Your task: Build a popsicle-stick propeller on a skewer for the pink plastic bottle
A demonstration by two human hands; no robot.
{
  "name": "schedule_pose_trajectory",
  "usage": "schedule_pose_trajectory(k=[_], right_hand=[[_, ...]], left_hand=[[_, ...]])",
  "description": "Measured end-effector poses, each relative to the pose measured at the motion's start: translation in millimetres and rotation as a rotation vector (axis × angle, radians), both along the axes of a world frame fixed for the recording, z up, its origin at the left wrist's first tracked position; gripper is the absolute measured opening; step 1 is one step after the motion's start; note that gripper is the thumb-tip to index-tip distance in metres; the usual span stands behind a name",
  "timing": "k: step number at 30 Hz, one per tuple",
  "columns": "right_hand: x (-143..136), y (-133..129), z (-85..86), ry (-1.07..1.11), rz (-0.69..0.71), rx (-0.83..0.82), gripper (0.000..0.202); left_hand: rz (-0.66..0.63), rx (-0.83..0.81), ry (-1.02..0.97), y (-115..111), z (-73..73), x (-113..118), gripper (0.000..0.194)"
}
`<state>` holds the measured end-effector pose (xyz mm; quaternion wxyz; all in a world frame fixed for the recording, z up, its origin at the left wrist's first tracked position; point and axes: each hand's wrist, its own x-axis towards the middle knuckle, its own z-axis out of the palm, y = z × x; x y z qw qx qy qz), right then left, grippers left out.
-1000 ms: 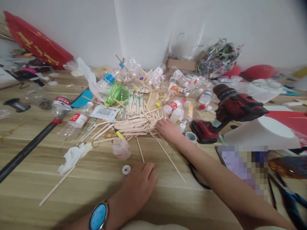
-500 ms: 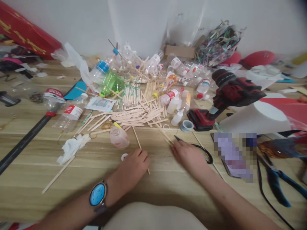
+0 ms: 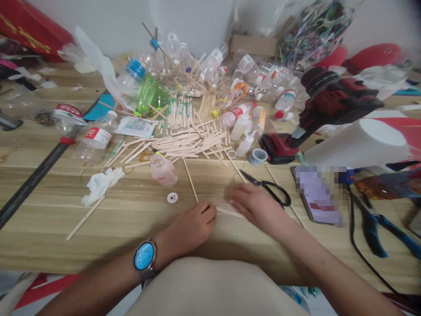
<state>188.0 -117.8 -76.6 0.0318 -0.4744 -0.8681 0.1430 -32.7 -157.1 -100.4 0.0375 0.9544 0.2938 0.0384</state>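
Maybe the flat stick (image 3: 229, 212), at the near middle between both hands, could snap if bent hard. The left hand (image 3: 194, 224) curls at its left end; the right hand (image 3: 258, 206) bends loosely by its right end. I can't tell if either pinches it. Reaching far right carelessly could mean a poke from the scissors (image 3: 250, 177).
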Motion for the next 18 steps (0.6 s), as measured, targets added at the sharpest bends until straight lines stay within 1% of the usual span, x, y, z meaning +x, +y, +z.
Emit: schedule_pose_trajectory(k=[2, 4, 7, 11, 14, 16, 18], right_hand=[[24, 7, 1.8, -0.031, -0.116, 0.068, 0.027], [48, 11, 1.1, -0.085, -0.219, 0.121, 0.028], [70, 14, -5.8, -0.127, -0.247, 0.103, 0.025], [75, 13, -18.9, -0.137, -0.276, 0.098, 0.031], [77, 10, -20.0, -0.116, -0.319, 0.128, 0.032], [79, 2, -13.4, -0.097, -0.353, 0.157, 0.029], [75, -10, -3.1, -0.064, -0.388, 0.202, 0.026]], left_hand=[[-0.002, -0.009, -0.003, 0, -0.1, 0, 0.018], [-0.004, -0.017, -0.007, 0, 1.9, -1, 0.019], [-0.003, -0.013, -0.034, 1, 5.7, -2, 0.018], [0.012, 0.065, -0.174, 3, 8.3, -3, 0.021], [0.035, 0.072, -0.265, 2, 10.5, -5, 0.031], [0.052, 0.007, -0.306, 2, 14.8, -6, 0.036], [0.13, -0.17, -0.367, 1, 21.8, -3, 0.03]])
